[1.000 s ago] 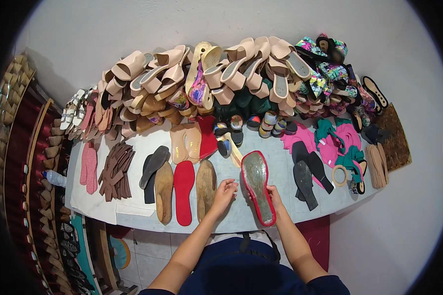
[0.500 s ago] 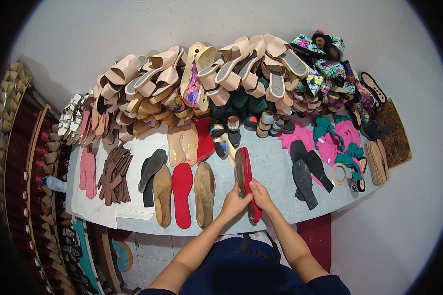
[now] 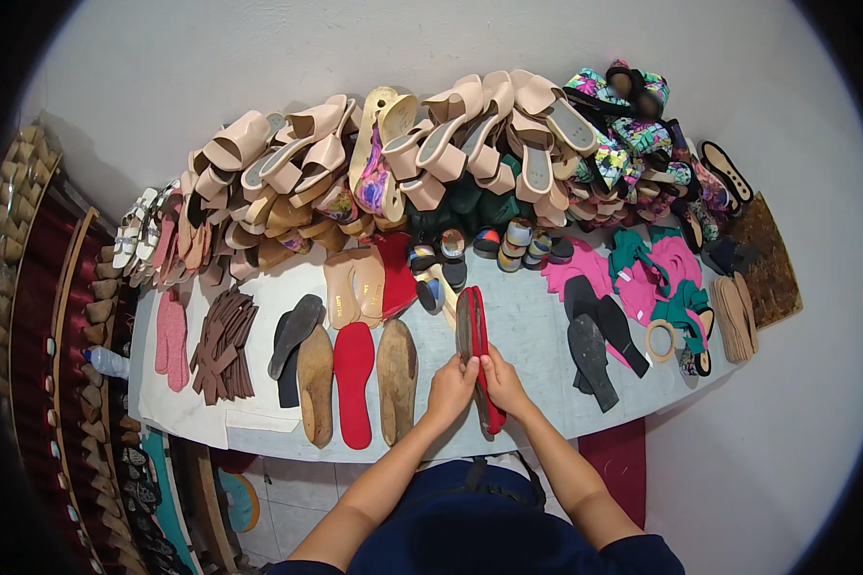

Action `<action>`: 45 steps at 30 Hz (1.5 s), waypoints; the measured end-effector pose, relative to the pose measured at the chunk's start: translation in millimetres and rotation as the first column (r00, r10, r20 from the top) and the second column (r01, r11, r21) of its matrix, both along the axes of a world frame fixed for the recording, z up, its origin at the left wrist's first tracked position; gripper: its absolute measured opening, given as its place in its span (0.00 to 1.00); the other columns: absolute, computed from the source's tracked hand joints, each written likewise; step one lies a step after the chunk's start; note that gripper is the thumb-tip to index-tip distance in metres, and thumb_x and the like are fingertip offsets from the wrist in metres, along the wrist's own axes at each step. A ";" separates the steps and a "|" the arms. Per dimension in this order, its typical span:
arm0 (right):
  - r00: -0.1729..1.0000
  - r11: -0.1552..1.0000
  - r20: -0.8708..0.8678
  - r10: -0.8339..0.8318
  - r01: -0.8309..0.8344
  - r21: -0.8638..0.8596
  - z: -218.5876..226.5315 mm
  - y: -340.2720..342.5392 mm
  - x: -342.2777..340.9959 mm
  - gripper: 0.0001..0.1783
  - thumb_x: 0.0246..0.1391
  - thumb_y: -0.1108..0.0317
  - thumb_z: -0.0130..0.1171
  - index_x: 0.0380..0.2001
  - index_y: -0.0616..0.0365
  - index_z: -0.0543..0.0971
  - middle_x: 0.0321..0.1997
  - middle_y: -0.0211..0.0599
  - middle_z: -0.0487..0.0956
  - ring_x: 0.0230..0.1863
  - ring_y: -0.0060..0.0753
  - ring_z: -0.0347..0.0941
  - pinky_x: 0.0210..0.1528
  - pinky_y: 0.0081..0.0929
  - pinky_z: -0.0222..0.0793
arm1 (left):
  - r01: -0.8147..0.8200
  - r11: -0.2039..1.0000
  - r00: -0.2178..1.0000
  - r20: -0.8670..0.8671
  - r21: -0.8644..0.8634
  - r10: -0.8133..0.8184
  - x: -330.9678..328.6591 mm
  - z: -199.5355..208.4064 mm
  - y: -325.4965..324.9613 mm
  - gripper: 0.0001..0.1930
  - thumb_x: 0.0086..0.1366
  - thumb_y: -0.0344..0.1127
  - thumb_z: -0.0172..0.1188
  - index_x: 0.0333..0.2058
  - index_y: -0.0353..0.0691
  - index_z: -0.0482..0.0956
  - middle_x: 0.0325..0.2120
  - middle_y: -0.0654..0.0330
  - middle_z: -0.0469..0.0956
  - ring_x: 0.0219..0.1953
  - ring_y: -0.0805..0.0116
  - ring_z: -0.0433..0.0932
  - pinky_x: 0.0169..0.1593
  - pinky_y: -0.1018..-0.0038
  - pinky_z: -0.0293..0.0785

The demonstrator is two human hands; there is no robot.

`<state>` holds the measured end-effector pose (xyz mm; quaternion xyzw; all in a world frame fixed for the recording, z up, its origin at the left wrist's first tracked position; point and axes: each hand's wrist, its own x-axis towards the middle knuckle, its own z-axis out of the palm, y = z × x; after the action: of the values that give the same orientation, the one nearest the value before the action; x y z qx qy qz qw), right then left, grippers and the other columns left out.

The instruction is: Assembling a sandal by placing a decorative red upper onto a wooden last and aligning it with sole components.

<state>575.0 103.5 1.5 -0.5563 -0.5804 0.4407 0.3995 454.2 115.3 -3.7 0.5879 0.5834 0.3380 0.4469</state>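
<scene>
Between my two hands a red shoe insole point(image 3: 482, 337) stands on edge, with a grey-brown sole-shaped layer point(image 3: 464, 326) along its left face. My left hand point(image 3: 454, 388) grips it from the left, and my right hand point(image 3: 501, 380) presses on the red side, fingers closed around the edge. Both thumbs lie along its upper part. On the table to the left are a flat red insole point(image 3: 355, 388) and two worn wooden shoe lasts point(image 3: 396, 383), one on each side of it. Black soles point(image 3: 297, 335) lie beside the farther last.
A long heap of beige heeled sandals point(image 3: 451, 129) lines the wall, with patterned sandals point(image 3: 633, 134) at its right. Brown strips point(image 3: 225, 345), black soles point(image 3: 593, 359), a tape roll point(image 3: 661, 339) and pink-green straps point(image 3: 652, 273) lie on the table point(image 3: 537, 422). Racks of lasts point(image 3: 101, 383) stand at left.
My left thumb has shifted from across the red insole's face to its upper part, and my right hand has moved slightly left. The piece stands a little straighter; both hands still grip it.
</scene>
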 end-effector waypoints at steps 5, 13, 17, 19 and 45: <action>0.998 0.991 0.053 0.045 -0.051 0.124 1.1 -2.2 -2.0 0.21 0.59 0.61 0.35 0.53 0.59 0.61 0.44 0.57 0.70 0.46 0.55 0.67 0.46 0.37 0.63 | -0.006 0.999 0.998 -0.056 -0.033 0.004 -3.4 7.9 9.7 0.31 0.59 0.57 0.42 0.25 0.26 0.73 0.18 0.41 0.73 0.25 0.44 0.74 0.30 0.60 0.68; 0.992 0.996 0.085 -0.090 0.092 -0.019 -10.1 -1.1 3.2 0.19 0.60 0.60 0.32 0.50 0.57 0.60 0.29 0.58 0.73 0.31 0.60 0.70 0.33 0.44 0.64 | -0.004 0.996 0.986 -0.167 0.086 0.019 -14.2 0.0 8.7 0.36 0.63 0.57 0.27 0.18 0.28 0.71 0.17 0.38 0.70 0.25 0.40 0.71 0.31 0.54 0.65; 0.999 0.999 0.018 -0.044 0.044 -0.027 -17.5 -11.4 5.3 0.18 0.60 0.59 0.32 0.47 0.58 0.62 0.34 0.53 0.73 0.36 0.50 0.72 0.38 0.38 0.65 | 0.060 0.991 0.989 -0.140 0.118 -0.043 -25.5 -2.3 15.4 0.36 0.64 0.54 0.24 0.17 0.27 0.70 0.17 0.36 0.69 0.26 0.36 0.69 0.33 0.53 0.63; 0.965 0.988 -0.238 -0.111 0.133 0.078 -30.7 -5.1 11.6 0.20 0.61 0.57 0.31 0.48 0.59 0.62 0.39 0.44 0.72 0.37 0.37 0.71 0.40 0.30 0.66 | 0.054 0.995 0.993 -0.110 0.080 -0.045 -24.6 0.5 18.4 0.37 0.64 0.55 0.24 0.17 0.28 0.71 0.17 0.37 0.69 0.26 0.37 0.69 0.34 0.54 0.63; 0.433 0.913 -0.882 -0.188 -0.255 -0.320 -11.8 -10.6 33.7 0.31 0.53 0.52 0.25 0.51 0.63 0.63 0.45 0.47 0.71 0.37 0.33 0.69 0.41 0.31 0.67 | 0.226 0.974 0.960 -0.177 0.032 -0.217 -12.0 -32.5 -11.7 0.33 0.56 0.39 0.50 0.53 0.21 0.50 0.29 0.46 0.73 0.29 0.57 0.75 0.35 0.69 0.70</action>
<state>608.7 93.0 -10.3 -0.2932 -0.1834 0.7864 0.5119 442.2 103.6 -36.2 0.6878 0.5414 0.2488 0.4147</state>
